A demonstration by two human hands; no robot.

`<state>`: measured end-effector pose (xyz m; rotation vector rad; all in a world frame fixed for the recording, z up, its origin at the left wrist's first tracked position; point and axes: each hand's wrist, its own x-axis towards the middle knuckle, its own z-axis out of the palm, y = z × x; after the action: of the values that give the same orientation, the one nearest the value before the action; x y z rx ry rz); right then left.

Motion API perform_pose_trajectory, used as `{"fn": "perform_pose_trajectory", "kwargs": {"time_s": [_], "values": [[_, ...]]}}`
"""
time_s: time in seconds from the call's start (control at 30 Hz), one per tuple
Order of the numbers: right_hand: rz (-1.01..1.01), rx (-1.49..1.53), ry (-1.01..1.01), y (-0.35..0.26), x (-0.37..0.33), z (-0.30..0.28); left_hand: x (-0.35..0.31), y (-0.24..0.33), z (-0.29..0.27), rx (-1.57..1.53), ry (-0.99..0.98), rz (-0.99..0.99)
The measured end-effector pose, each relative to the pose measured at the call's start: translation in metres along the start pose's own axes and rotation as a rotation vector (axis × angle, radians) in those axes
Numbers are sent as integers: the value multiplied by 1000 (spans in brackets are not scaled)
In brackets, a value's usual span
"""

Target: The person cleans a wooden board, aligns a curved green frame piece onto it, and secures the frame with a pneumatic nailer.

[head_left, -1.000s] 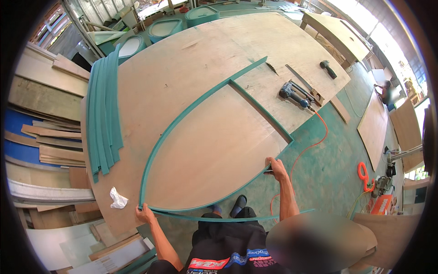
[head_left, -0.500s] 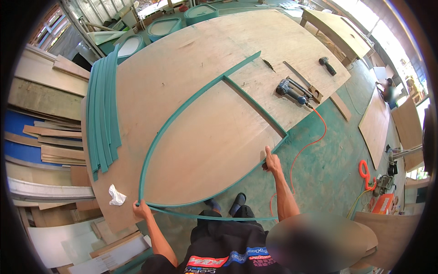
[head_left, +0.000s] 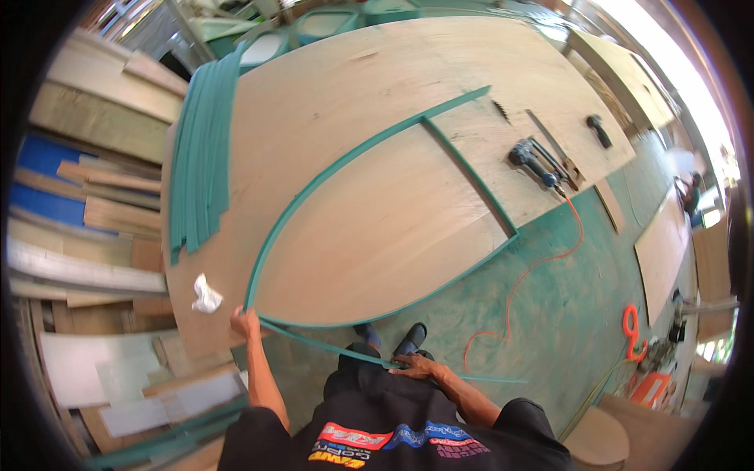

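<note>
A curved frame of thin green wooden strips lies on a large plywood sheet, with a straight green crosspiece across its far right part. My left hand is closed around the strips where they meet at the frame's near left end. From there a loose green strip runs right, past the sheet's edge and in front of my legs. My right hand grips this strip close to my lap; its fingertips are partly hidden. The strip's free end reaches beyond my right hand.
A stack of green strips lies on the plywood sheet at left, above a crumpled white paper. At right are a nail gun with an orange hose, a handsaw and a dark hand tool.
My right hand has left the frame's right edge and come down to the loose strip near my lap. My left hand stays at the corner. The view has shifted.
</note>
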<state>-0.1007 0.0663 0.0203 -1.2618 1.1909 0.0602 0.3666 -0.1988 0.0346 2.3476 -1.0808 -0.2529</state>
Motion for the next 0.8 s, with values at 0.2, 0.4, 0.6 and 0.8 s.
{"fn": "perform_pose_trajectory", "kwargs": {"time_s": [0.2, 0.4, 0.6, 0.8], "values": [[9, 193, 181, 40, 20, 33, -7, 30, 4, -68, -14, -33], [39, 76, 145, 25, -28, -5, 6, 27, -14, -97, -145, -183], [61, 77, 129, 7, -73, -41, -9, 73, -8, -134, -216, -269], [109, 26, 160, -8, -100, -62, -12, 91, 17, -207, -239, -300]]}}
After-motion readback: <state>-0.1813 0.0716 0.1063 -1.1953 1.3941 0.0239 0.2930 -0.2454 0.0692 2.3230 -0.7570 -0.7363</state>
